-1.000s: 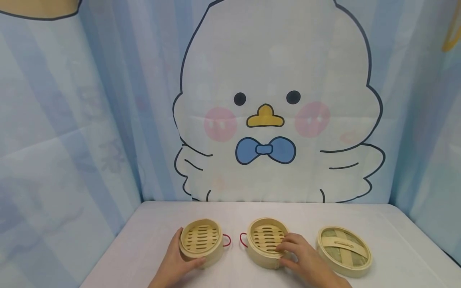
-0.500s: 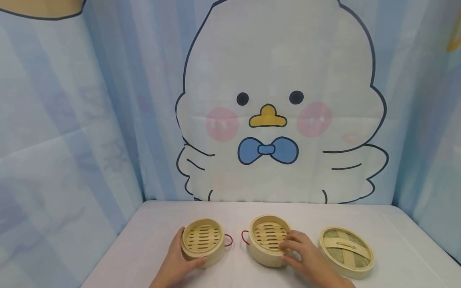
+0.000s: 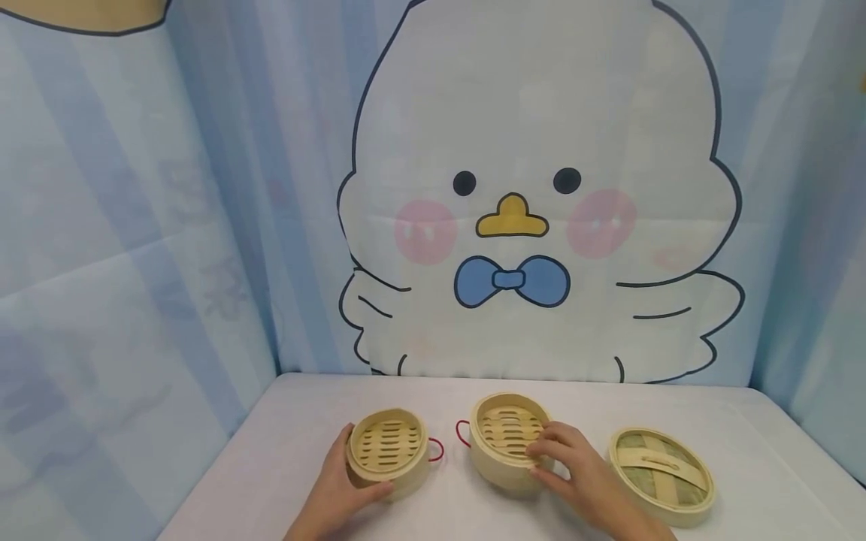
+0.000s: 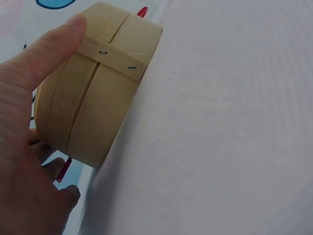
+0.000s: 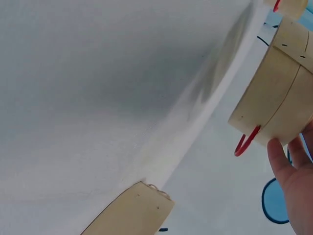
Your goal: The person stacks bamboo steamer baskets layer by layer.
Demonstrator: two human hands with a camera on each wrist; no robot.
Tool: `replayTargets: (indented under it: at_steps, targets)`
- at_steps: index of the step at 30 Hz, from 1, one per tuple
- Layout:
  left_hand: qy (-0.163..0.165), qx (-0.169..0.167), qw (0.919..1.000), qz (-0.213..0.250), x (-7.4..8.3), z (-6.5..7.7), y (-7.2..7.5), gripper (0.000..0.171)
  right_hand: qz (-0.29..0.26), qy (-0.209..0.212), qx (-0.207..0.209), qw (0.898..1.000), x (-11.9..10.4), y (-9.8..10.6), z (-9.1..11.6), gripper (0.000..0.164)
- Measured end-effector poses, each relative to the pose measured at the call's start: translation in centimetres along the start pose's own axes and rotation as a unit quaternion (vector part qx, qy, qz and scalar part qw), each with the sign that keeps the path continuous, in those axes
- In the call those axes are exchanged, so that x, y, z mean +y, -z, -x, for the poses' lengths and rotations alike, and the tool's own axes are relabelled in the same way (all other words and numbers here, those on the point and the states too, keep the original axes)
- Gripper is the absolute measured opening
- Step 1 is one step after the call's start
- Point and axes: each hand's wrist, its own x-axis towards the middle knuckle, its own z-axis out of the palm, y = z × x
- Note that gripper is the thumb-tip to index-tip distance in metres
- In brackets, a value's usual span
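Observation:
Two small round bamboo steamer baskets with slotted bases and red loop handles appear in the head view. My left hand grips the left steamer basket by its side, thumb along the front wall; in the left wrist view this basket sits on the table. My right hand holds the right steamer basket by its right side, fingertips over the rim. In the right wrist view that basket hangs above the table, its shadow below. A woven bamboo lid lies right of my right hand.
A white cloth covers the table. Behind it hangs a curtain printed with a white cartoon bird; blue striped curtains close both sides. The lid's edge also shows low in the right wrist view.
My right hand has raised the right steamer basket off the table and moved it slightly away. The left hand and its basket stay put; the head view has shifted a little.

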Motion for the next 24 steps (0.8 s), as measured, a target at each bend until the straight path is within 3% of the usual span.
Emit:
replayTargets:
  at_steps: [14,24]
  targets:
    - [-0.018,0.001,0.9998,0.010,-0.1,0.2,0.2,0.129,-0.018,-0.001,0.018,1.000,-1.0,-0.4,-2.3,0.041]
    - [-0.010,0.006,0.9998,0.013,-0.1,0.1,0.3,0.130,-0.011,-0.067,-0.015,0.998,-3.0,-1.3,-4.9,0.031]
